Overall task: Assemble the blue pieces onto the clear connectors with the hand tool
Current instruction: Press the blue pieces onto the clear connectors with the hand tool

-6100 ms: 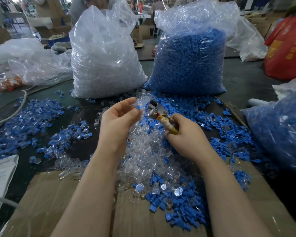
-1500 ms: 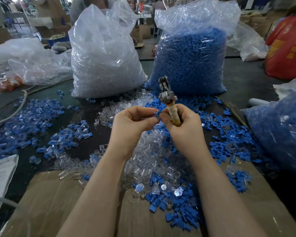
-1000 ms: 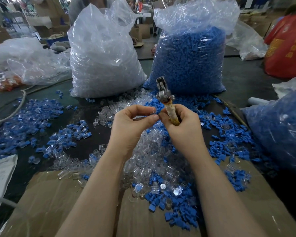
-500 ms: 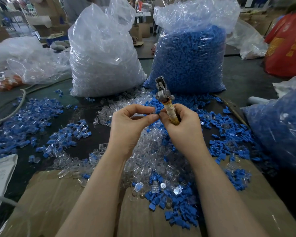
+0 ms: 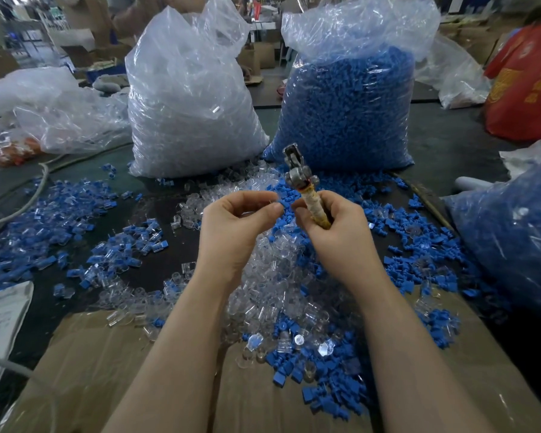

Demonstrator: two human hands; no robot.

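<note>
Blue pieces (image 5: 397, 270) litter mid-frame; right hand (image 5: 334, 232) grips the upright hand tool (image 5: 303, 189), left hand (image 5: 238, 226) pinches something too small to tell.

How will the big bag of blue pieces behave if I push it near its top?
The blue bag probably resists: it is packed nearly full and sits broad on the table, so it looks heavy. Its thin film would likely dent and crinkle, not slide. The loose crumpled top, holding nothing, should simply flop.
</note>
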